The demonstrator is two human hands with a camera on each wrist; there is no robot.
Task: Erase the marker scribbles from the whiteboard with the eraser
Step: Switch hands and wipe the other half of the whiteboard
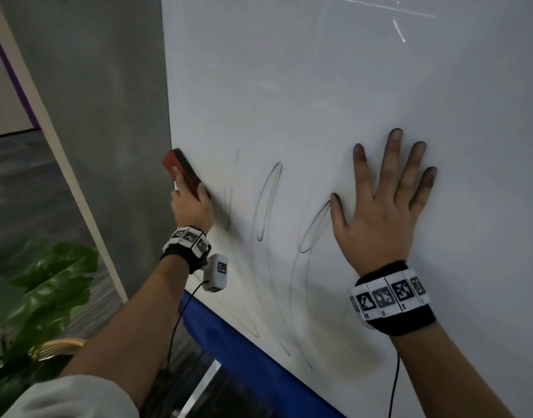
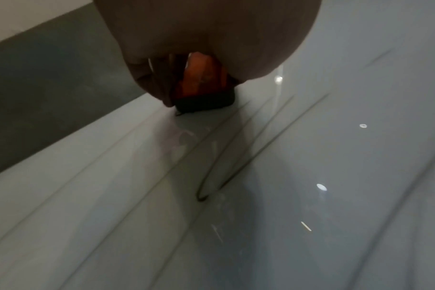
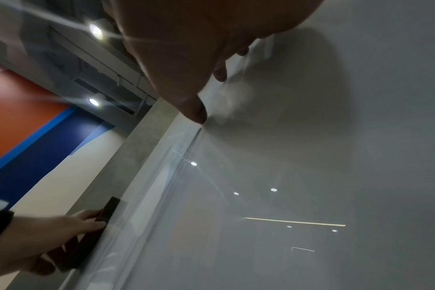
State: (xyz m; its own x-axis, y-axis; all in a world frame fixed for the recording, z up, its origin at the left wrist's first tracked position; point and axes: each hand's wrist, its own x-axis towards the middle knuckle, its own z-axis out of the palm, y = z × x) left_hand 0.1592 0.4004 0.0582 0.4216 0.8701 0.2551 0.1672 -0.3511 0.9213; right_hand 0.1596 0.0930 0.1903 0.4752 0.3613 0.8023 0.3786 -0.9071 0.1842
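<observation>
A red-backed eraser [image 1: 182, 171] with a dark felt face presses against the whiteboard [image 1: 349, 86] near its left edge. My left hand [image 1: 191, 203] grips it from below, fingers curled round its sides. In the left wrist view the eraser [image 2: 204, 92] shows orange-red between my fingers, felt on the board. Thin black looping scribbles [image 1: 268, 203] run down the board between my two hands, and also show in the left wrist view as scribbles [image 2: 236, 160]. My right hand [image 1: 386, 200] lies flat on the board, fingers spread, tips smudged dark.
A grey wall panel [image 1: 93, 116] borders the board on the left. A blue edge [image 1: 259, 357] runs along the board's bottom. A green leafy plant [image 1: 39, 285] stands at lower left. Cables hang from both wristbands.
</observation>
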